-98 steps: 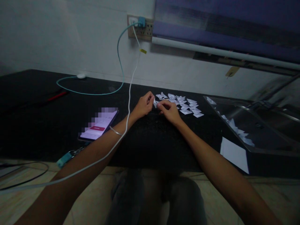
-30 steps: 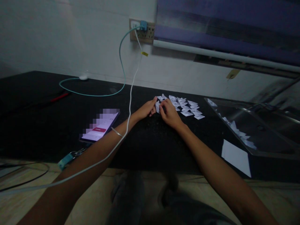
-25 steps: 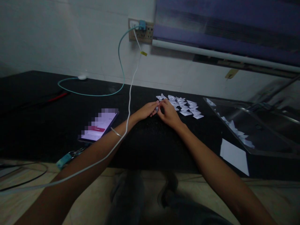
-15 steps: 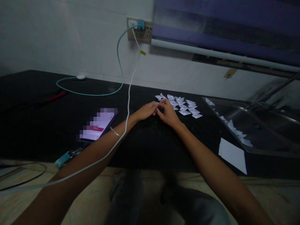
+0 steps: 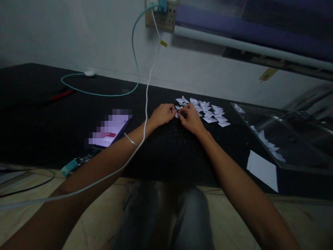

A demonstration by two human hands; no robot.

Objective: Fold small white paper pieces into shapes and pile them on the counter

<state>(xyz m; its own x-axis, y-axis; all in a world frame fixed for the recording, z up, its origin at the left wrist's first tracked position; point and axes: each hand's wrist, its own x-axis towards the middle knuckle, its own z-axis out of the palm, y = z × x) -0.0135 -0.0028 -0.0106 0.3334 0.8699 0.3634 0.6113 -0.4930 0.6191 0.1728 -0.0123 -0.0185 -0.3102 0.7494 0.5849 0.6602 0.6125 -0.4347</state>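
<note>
Right hand (image 5: 191,118) pinches small paper piece (image 5: 177,115) beside folded papers (image 5: 209,119); left hand (image 5: 165,113) curls close by, its hold unclear; many folds look done, this one seemingly unfinished; flat sheets (image 5: 263,172) unfolded.

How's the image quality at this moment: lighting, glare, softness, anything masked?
Head view: dim, with the black counter losing detail; head view: pale glints on the sink; head view: the phone glows, part of its screen hidden by blocky mosaic; head view: the paper between left hand and right hand is too small and soft to read its folds.
</note>
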